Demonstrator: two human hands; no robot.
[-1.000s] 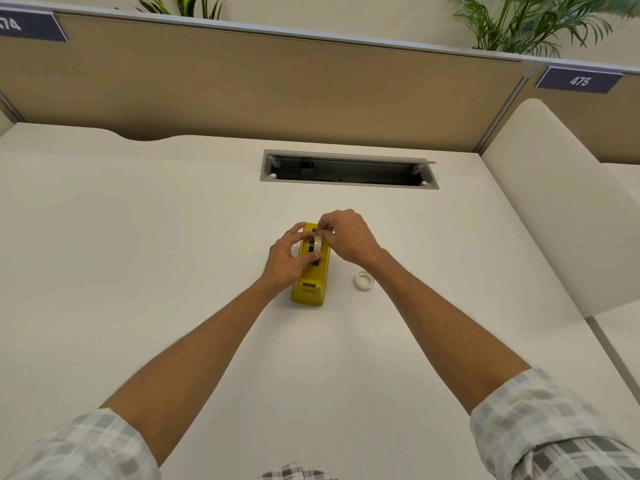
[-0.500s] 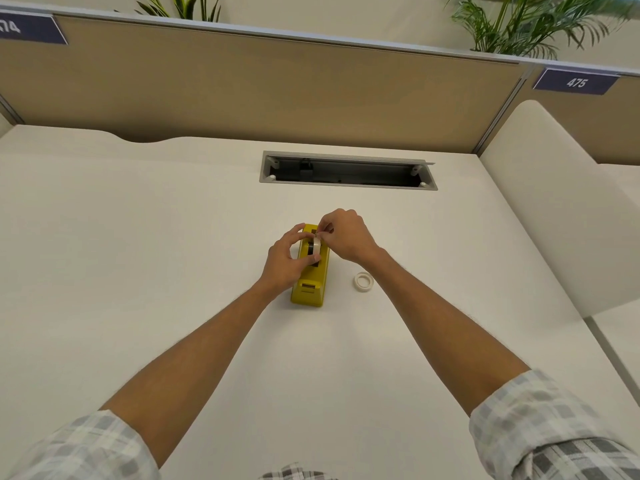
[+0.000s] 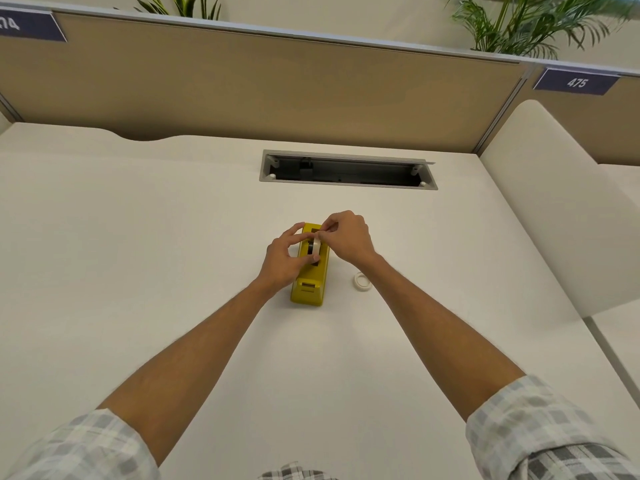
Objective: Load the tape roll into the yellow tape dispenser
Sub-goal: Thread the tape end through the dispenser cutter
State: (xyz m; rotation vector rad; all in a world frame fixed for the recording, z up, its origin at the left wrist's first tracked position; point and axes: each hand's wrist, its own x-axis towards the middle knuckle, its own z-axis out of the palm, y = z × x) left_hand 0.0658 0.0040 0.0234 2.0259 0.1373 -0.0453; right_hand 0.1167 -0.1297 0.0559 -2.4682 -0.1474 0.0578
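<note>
The yellow tape dispenser (image 3: 309, 284) stands lengthwise on the white desk (image 3: 138, 254), its cutter end towards me. A white tape roll (image 3: 316, 247) on a black core sits upright in the dispenser's slot. My left hand (image 3: 282, 258) grips the roll from the left, thumb at its near side and fingers over the top. My right hand (image 3: 346, 239) pinches the roll's top far edge, where a loose tape end seems to lift. A second, small white ring of tape (image 3: 362, 282) lies flat on the desk just right of the dispenser.
An open grey cable tray (image 3: 348, 170) is set into the desk behind the dispenser. A tan partition (image 3: 263, 88) closes the back, and a white curved divider (image 3: 554, 209) rises on the right.
Both hands stay on the roll in the dispenser with only slight finger shifts; the right hand's pinch has moved a little over the roll's top.
</note>
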